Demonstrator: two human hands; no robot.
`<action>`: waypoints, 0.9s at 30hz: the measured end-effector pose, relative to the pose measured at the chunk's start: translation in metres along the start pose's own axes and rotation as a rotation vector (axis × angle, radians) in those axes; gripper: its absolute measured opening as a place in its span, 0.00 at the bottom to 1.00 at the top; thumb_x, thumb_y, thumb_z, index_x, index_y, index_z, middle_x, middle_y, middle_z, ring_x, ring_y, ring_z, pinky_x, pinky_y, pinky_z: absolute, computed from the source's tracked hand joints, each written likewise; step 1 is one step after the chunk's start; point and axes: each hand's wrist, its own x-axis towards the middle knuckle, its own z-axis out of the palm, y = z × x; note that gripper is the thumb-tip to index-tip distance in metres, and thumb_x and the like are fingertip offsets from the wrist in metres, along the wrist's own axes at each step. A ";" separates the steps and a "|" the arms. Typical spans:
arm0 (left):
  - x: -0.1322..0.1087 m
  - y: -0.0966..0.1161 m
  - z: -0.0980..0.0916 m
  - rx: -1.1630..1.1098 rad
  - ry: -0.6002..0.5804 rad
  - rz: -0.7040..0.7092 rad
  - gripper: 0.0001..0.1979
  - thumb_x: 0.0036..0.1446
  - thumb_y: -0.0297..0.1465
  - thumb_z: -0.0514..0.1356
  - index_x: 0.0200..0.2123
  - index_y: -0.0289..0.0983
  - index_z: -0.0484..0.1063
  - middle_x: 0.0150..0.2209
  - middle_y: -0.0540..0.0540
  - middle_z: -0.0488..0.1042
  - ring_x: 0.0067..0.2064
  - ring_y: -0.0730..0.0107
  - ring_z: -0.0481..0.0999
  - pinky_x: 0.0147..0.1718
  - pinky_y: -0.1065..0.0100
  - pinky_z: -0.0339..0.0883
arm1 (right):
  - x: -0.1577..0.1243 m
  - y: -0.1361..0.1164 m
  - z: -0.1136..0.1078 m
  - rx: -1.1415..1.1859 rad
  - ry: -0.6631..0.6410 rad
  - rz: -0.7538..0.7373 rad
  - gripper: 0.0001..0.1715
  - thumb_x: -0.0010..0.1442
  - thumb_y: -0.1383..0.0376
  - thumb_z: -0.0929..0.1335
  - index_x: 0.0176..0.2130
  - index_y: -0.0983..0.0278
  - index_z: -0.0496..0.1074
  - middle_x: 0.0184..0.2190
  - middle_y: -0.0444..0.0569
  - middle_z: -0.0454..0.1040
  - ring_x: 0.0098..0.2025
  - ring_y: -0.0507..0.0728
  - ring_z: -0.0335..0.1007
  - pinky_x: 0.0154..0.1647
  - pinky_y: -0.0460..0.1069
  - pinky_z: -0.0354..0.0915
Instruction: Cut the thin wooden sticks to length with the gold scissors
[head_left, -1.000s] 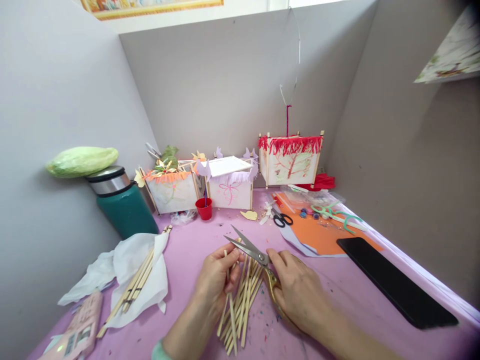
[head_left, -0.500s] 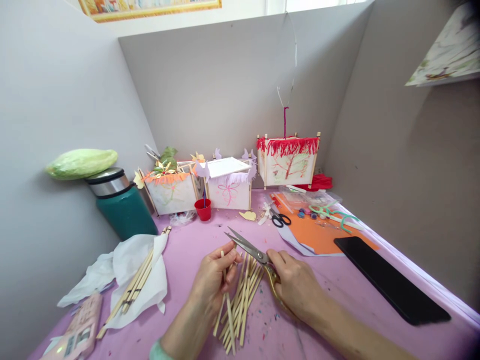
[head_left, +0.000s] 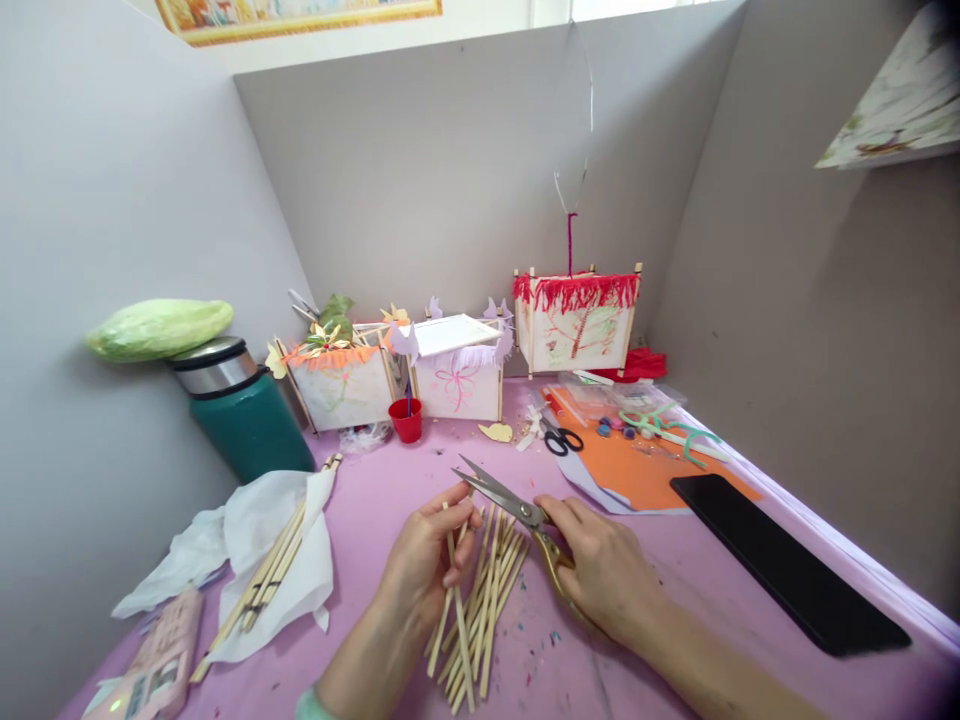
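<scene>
Right now, near the lower centre of the frame, the left hand (head_left: 426, 550) pinches a pale stick (head_left: 450, 545) between thumb and fingers. The right hand (head_left: 604, 565) is wrapped around the gold handles of a pair of scissors (head_left: 529, 514), whose slightly parted blades slant to the upper left, just over the left fingertips. Whether the metal touches wood there is too small to tell. Trimming a stick looks like the step in hand; the next move calls for a steady pinch, fingertips kept out of the cutting line, and a firm squeeze of the handles.

Just beneath the hands, a loose bundle of sticks (head_left: 490, 630) fans out on the purple surface (head_left: 570, 685). At lower left, darker-banded sticks (head_left: 274, 570) lie on white sheeting (head_left: 319, 560). Above centre stand a red cup (head_left: 406, 425) and a box with lilac fringe (head_left: 459, 390); right of centre, black-handled scissors (head_left: 564, 442) lie beside an orange sheet (head_left: 637, 480).

Compared with one second ago, the blade tips are closer together, though a touch wider than half a second ago; both hands keep nearly the same places, and the bundle looks unchanged.
</scene>
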 end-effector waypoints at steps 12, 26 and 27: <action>0.000 -0.003 0.002 0.108 0.049 0.040 0.07 0.45 0.29 0.65 0.27 0.32 0.71 0.14 0.56 0.61 0.11 0.85 0.50 0.10 0.78 0.40 | -0.001 -0.008 0.001 -0.082 0.016 -0.005 0.27 0.46 0.74 0.62 0.47 0.63 0.69 0.35 0.49 0.73 0.33 0.55 0.69 0.33 0.47 0.58; -0.001 0.001 0.004 -0.007 0.002 0.014 0.16 0.50 0.26 0.61 0.44 0.32 0.69 0.22 0.53 0.68 0.12 0.85 0.52 0.09 0.78 0.43 | 0.002 0.008 0.005 0.015 0.099 0.018 0.24 0.54 0.70 0.62 0.51 0.61 0.66 0.39 0.48 0.73 0.37 0.55 0.70 0.34 0.47 0.59; -0.001 0.001 0.005 -0.004 -0.007 0.016 0.13 0.50 0.26 0.62 0.41 0.33 0.69 0.21 0.53 0.68 0.12 0.85 0.52 0.09 0.79 0.44 | 0.002 0.007 0.005 0.001 0.089 0.002 0.25 0.53 0.71 0.62 0.51 0.61 0.66 0.39 0.48 0.73 0.37 0.55 0.70 0.34 0.47 0.58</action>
